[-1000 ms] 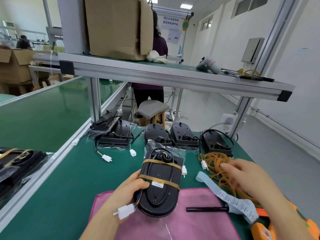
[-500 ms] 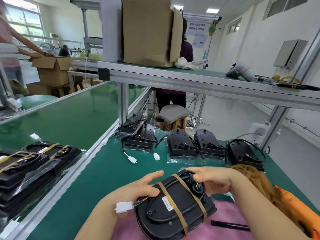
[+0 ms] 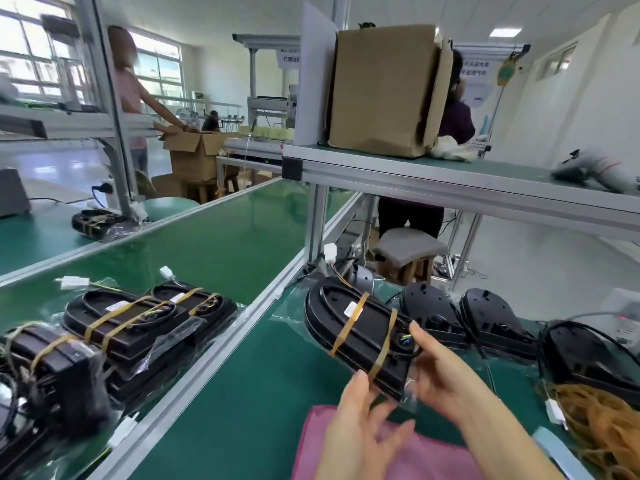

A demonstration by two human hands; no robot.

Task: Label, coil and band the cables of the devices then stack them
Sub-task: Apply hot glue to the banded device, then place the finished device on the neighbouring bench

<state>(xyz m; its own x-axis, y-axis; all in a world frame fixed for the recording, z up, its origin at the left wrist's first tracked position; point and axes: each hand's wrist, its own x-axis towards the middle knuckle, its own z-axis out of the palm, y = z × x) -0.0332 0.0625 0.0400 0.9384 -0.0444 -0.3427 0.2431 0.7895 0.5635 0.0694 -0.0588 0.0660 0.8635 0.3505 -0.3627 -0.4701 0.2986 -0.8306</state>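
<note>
**Banded device held above the bench**

The right hand [image 3: 440, 372] grips the near end of a black oval device [image 3: 360, 327], fingers curled round it, one fingertip lying on top by the cable port; the device hangs tilted in the air over the green bench mat [image 3: 242, 410], its far end pointing up and left, two tan rubber bands [image 3: 348, 318] crossing it, a white label between them, a white connector [image 3: 330, 251] standing at its far tip. The left hand [image 3: 360, 424] is blurred, fingers loosely spread over the pink cloth [image 3: 408, 455], grasping nothing; its top fingertip meets the device's near edge. Left of the aluminium rail, banded devices [image 3: 149, 317] lie piled on the conveyor; behind the held one, unbanded devices [image 3: 491, 317] sit in a row; a heap of rubber bands [image 3: 599, 424] lies at the right.
</note>
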